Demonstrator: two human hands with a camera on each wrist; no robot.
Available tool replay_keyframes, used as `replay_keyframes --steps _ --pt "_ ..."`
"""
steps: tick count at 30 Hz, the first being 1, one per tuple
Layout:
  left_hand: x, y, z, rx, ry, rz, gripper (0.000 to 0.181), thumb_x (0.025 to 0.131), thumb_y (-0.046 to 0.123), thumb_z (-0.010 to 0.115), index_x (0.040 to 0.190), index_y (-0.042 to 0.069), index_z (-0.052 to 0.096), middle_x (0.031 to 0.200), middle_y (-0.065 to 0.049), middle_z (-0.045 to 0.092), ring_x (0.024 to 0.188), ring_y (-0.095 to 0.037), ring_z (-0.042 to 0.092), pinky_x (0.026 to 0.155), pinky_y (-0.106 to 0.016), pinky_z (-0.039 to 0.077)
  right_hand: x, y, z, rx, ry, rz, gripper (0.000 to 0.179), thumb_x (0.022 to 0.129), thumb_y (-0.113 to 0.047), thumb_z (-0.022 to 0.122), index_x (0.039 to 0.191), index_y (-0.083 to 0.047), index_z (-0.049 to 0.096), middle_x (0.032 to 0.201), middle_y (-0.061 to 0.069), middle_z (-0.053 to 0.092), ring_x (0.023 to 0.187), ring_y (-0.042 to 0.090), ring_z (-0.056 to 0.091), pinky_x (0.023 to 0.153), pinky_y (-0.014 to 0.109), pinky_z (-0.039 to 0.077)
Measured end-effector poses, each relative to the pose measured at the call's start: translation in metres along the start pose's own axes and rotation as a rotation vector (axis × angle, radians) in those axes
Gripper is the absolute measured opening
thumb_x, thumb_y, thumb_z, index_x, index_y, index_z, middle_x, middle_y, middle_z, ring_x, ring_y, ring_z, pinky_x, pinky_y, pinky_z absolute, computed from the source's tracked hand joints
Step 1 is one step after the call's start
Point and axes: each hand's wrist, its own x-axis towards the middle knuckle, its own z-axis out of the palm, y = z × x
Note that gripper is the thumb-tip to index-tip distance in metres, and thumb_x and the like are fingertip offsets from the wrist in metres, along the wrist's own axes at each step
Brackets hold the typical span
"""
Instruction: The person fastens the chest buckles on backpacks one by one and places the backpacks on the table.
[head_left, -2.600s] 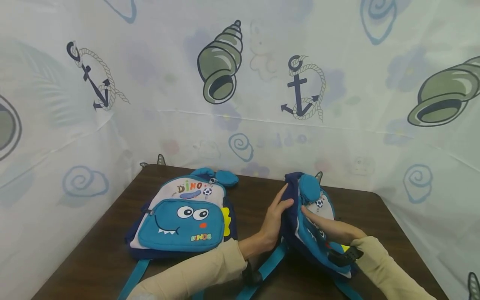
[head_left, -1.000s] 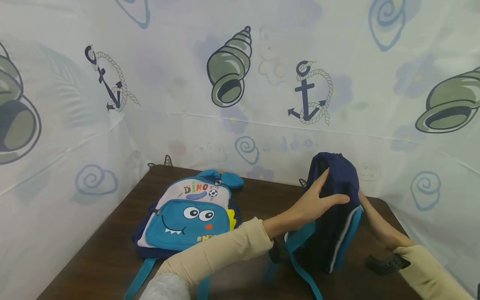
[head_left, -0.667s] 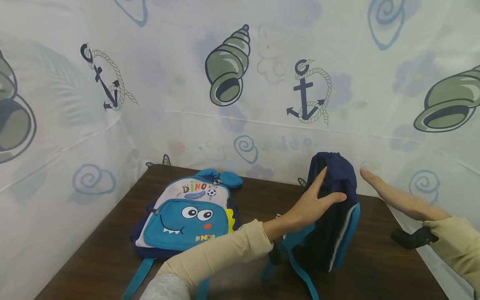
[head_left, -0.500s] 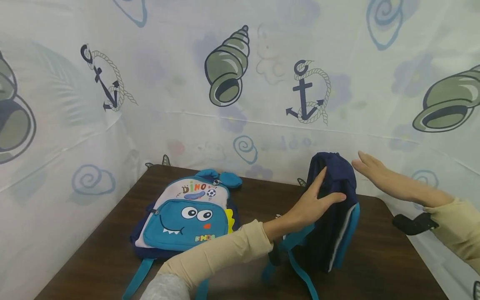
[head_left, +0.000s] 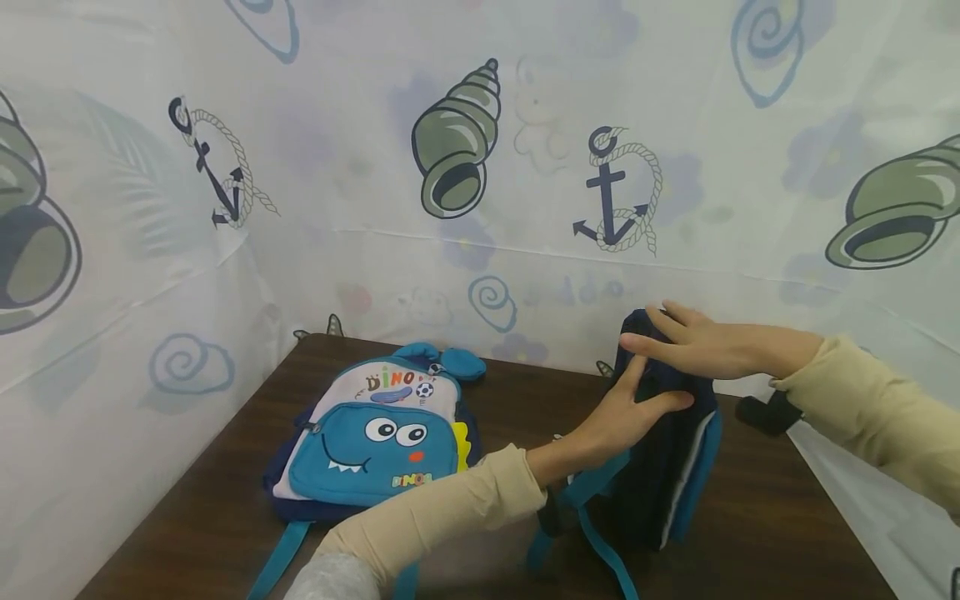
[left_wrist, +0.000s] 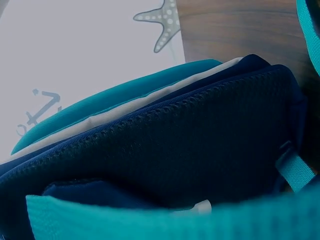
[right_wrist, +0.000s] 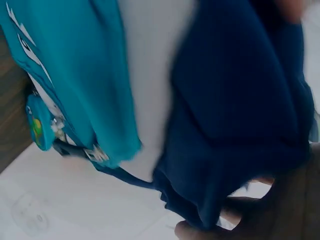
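A navy, teal and white backpack (head_left: 693,492) stands upright on the right of the table, its dark back panel turned toward me. On that panel rests my left hand (head_left: 611,421), thumb and index finger spread wide and straight; the other fingers are mostly hidden. My right hand (head_left: 701,343) lies over the backpack's top, its fingers extended leftward, close to the left fingertips. In the right wrist view, fingers (right_wrist: 186,231) show beside the navy fabric (right_wrist: 235,100). A teal shoulder strap (left_wrist: 125,220) crosses the front of the left wrist view.
A second dinosaur backpack (head_left: 375,450) lies face up on the left of the brown table (head_left: 517,400), a teal round pouch (head_left: 462,364) at its top. Its straps (head_left: 277,558) trail toward the near edge. A patterned white curtain (head_left: 345,167) encloses the table.
The right backpack has turned from showing its face to showing its back and side. My right hand left its right side, rose, and came over its top. My left hand stayed on it lately.
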Motion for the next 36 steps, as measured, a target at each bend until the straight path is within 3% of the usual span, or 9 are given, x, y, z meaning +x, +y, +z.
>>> replay_keyframes --steps 4,8,11,14,17,23,27,32,36 --pt "-0.001 -0.007 -0.004 -0.065 -0.003 0.002 0.079 0.095 0.047 0.05 0.154 0.052 -0.001 0.167 0.013 0.005 0.154 -0.026 0.013 0.117 -0.062 0.024 0.003 0.003 0.006 -0.015 -0.012 0.01 0.101 0.095 -0.073 0.031 0.159 0.0 0.005 0.163 0.032 -0.006 0.146 0.059 -0.002 0.104 0.083 0.005" --pt "0.005 -0.025 -0.014 -0.098 0.068 0.015 0.077 0.091 0.05 0.042 0.159 0.041 0.006 0.166 0.004 0.018 0.153 -0.024 0.019 0.121 -0.057 0.019 0.002 0.011 0.009 0.001 0.004 0.001 0.101 0.095 -0.073 0.032 0.158 0.003 0.006 0.161 0.036 -0.003 0.143 0.063 0.001 0.103 0.084 0.006" --pt "0.01 -0.045 -0.023 -0.069 0.137 -0.023 0.077 0.093 0.057 0.039 0.16 0.034 0.01 0.167 0.001 0.017 0.153 -0.025 0.019 0.122 -0.055 0.017 0.001 0.013 0.01 0.012 0.004 0.009 0.101 0.095 -0.072 0.034 0.158 0.003 0.006 0.161 0.036 -0.004 0.143 0.063 0.002 0.103 0.084 0.006" --pt "0.013 -0.069 -0.029 -0.07 0.141 -0.105 0.082 0.093 0.063 0.039 0.161 0.027 0.011 0.169 -0.004 0.011 0.154 -0.029 0.014 0.122 -0.059 0.014 0.0 0.011 0.009 -0.004 -0.001 0.003 0.103 0.094 -0.072 0.035 0.158 0.003 0.006 0.16 0.037 -0.004 0.141 0.065 0.002 0.102 0.085 0.006" --pt "0.012 -0.089 -0.031 -0.116 0.062 -0.189 0.09 0.092 0.067 0.04 0.162 0.023 0.005 0.169 -0.01 0.006 0.154 -0.035 0.009 0.121 -0.062 0.01 -0.002 0.008 0.007 -0.026 -0.007 0.005 0.104 0.093 -0.072 0.037 0.158 0.002 0.006 0.16 0.037 -0.004 0.141 0.066 0.002 0.103 0.084 0.007" --pt "0.0 -0.112 -0.034 -0.136 -0.302 -0.314 0.085 0.097 0.059 0.044 0.159 0.036 -0.009 0.168 -0.008 -0.007 0.153 -0.04 0.008 0.114 -0.071 0.02 -0.004 0.011 0.009 -0.043 -0.016 0.019 0.107 0.091 -0.073 0.042 0.158 0.003 0.007 0.16 0.037 -0.003 0.141 0.066 0.003 0.103 0.084 0.009" --pt "-0.006 -0.112 -0.027 -0.004 -0.385 -0.304 0.093 0.094 0.048 0.061 0.157 0.044 -0.008 0.169 -0.006 -0.002 0.152 -0.039 0.016 0.111 -0.068 0.03 -0.004 0.016 0.013 -0.056 -0.003 0.018 0.108 0.091 -0.072 0.045 0.157 0.004 0.008 0.159 0.038 -0.002 0.141 0.066 0.004 0.102 0.084 0.011" --pt "-0.011 -0.111 -0.002 0.259 -0.266 -0.256 0.119 0.079 0.053 0.079 0.156 0.045 -0.011 0.169 -0.004 0.001 0.153 -0.038 0.014 0.114 -0.065 0.028 -0.003 0.018 0.018 -0.069 0.006 0.018 0.11 0.09 -0.073 0.046 0.157 0.005 0.008 0.159 0.039 -0.002 0.141 0.066 0.004 0.102 0.084 0.012" --pt "-0.01 -0.108 0.023 0.434 -0.202 -0.184 0.124 0.08 0.044 0.082 0.158 0.035 -0.013 0.169 -0.002 -0.006 0.154 -0.04 0.008 0.114 -0.067 0.027 -0.004 0.022 0.021 -0.067 0.017 0.016 0.111 0.089 -0.073 0.049 0.157 0.006 0.008 0.159 0.039 -0.002 0.14 0.067 0.004 0.102 0.084 0.012"
